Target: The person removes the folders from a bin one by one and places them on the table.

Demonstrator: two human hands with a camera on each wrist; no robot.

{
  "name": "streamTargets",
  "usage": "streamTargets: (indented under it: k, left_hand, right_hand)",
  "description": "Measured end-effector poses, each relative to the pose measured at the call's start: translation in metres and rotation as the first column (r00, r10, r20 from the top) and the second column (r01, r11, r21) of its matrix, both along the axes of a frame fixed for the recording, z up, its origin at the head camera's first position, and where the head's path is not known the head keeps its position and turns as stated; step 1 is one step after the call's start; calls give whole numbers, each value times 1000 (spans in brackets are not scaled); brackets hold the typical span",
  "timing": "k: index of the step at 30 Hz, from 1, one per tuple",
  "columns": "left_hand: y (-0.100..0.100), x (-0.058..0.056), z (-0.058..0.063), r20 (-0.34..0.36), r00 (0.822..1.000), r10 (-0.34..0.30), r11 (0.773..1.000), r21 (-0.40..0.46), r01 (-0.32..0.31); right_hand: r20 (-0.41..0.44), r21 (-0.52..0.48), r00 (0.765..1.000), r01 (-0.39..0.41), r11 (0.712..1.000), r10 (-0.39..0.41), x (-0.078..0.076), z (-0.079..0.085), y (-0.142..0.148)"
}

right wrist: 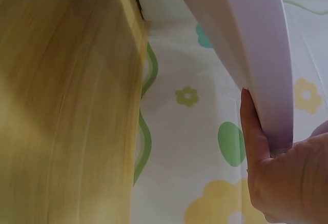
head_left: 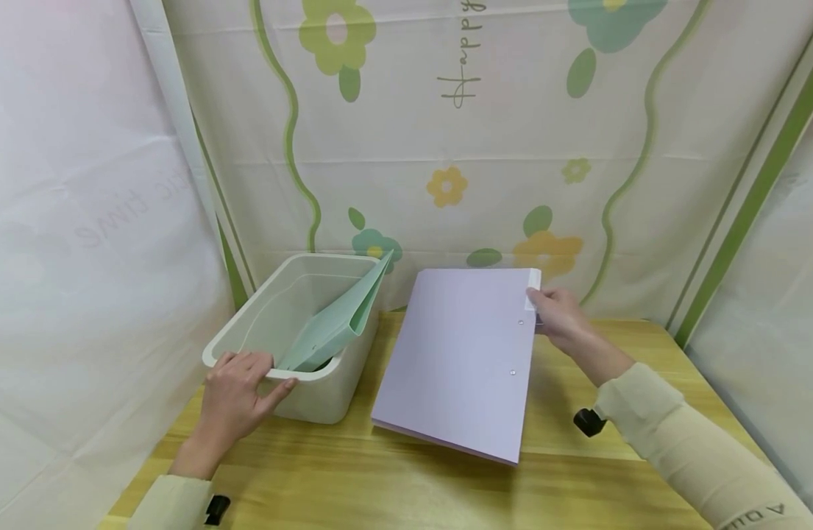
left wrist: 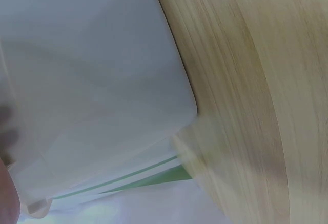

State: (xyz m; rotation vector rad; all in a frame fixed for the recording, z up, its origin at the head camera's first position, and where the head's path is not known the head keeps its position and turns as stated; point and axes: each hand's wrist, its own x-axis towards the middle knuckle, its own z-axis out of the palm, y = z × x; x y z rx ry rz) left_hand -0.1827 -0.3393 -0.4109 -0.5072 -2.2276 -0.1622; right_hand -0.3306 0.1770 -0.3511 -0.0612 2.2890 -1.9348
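My right hand (head_left: 560, 318) holds a lilac file folder (head_left: 462, 353) by its spine side, thumb on the white label and fingers behind. The folder is tilted, raised above the table; in the right wrist view its spine (right wrist: 266, 65) lies between thumb and fingers. My left hand (head_left: 237, 394) grips the near rim of a white plastic bin (head_left: 320, 405), fingers over the edge and thumb outside. Inside the bin a mint-green file folder (head_left: 336, 320) leans against the right wall, its upper corner sticking out above the rim. In the left wrist view, the bin's outer wall (left wrist: 102, 75) fills much of the picture.
Both stand over a wooden table (head_left: 353, 478). A white cloth (head_left: 512, 147) with flowers hangs behind, and pale cloth walls (head_left: 82, 243) close in the sides. The bin is close to the left and back cloth.
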Motion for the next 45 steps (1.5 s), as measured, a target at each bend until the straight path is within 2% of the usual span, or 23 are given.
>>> streamTargets:
  k: [13, 23, 45]
  left_hand:
    - [-1, 0, -1, -1, 1000, 4, 1000, 5, -4]
    - [-2, 0, -2, -4, 1000, 4, 1000, 5, -4]
    - [0, 0, -1, -4, 1000, 1, 1000, 3, -1]
  right_hand:
    - [8, 38, 1000, -28, 999, 28, -9, -4, -3]
    - [27, -22, 999, -44, 999, 44, -12, -10, -9]
    - [51, -71, 997, -49, 996, 53, -15, -18, -27]
